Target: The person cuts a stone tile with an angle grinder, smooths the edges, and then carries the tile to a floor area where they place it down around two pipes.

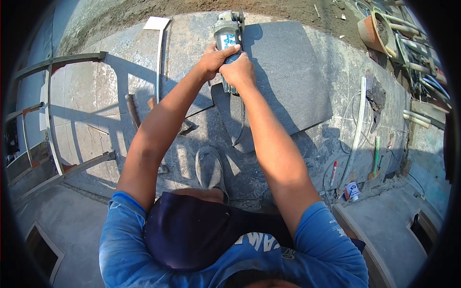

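Both my hands hold an angle grinder (pixel 226 36) out in front of me, its disc (pixel 241 19) at the far right end of the tool. My left hand (pixel 213 61) is wrapped round the left side of the body. Just nearer to me, my right hand (pixel 240 71) grips the rear part, fingers closed. A cord (pixel 242 120) trails from the back of the grinder toward my shoe. Beneath and to the right lies a large dark grey stone slab (pixel 288 77), with the grinder over its left edge. Another dark piece of slab (pixel 223 108) lies under the cord.
A metal frame (pixel 53 115) stands on the left. A hammer (pixel 133 110) and a long straight strip (pixel 159 57) lie near my left arm. To the right are a pale bar (pixel 357 129), a red marker (pixel 334 173), a dark rag (pixel 375 98) and a bucket (pixel 372 36) beside piled pipes.
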The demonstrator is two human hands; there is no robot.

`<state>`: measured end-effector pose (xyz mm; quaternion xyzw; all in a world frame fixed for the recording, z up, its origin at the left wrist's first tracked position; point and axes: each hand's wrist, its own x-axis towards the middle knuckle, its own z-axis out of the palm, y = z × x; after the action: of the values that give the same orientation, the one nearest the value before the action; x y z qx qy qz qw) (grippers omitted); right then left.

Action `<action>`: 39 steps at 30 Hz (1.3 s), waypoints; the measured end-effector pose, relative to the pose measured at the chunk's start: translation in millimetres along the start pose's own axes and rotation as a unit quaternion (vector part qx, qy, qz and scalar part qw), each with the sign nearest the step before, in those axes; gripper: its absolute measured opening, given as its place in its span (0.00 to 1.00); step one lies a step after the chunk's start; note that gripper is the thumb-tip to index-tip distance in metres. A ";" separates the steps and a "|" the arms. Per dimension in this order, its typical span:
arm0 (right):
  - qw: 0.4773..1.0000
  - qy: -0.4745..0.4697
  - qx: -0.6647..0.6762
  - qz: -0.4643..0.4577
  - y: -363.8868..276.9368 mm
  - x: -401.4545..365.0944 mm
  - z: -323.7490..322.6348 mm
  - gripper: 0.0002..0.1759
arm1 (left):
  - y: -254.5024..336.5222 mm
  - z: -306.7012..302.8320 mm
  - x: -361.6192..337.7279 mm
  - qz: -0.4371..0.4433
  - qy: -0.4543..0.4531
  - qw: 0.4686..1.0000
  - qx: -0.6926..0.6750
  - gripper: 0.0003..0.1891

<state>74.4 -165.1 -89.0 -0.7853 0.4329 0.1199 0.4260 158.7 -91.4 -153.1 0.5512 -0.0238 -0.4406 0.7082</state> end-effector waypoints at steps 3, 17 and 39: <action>1.000 -0.001 0.001 -0.001 -0.8 -1.2 -1.2 0.35 | -0.4 1.0 0.4 -0.001 0.008 1.000 0.000 0.24; 1.000 0.005 0.002 0.000 -1.3 -1.6 0.0 0.33 | 0.5 2.5 -0.8 -0.001 0.013 1.000 0.003 0.22; 1.000 0.002 0.011 0.011 -1.3 -0.2 1.6 0.35 | -0.7 -1.5 1.7 -0.008 0.014 1.000 0.001 0.25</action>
<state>75.6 -163.5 -89.1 -0.7762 0.4437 0.1184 0.4320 160.2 -91.4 -155.0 0.5576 -0.0100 -0.4388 0.7045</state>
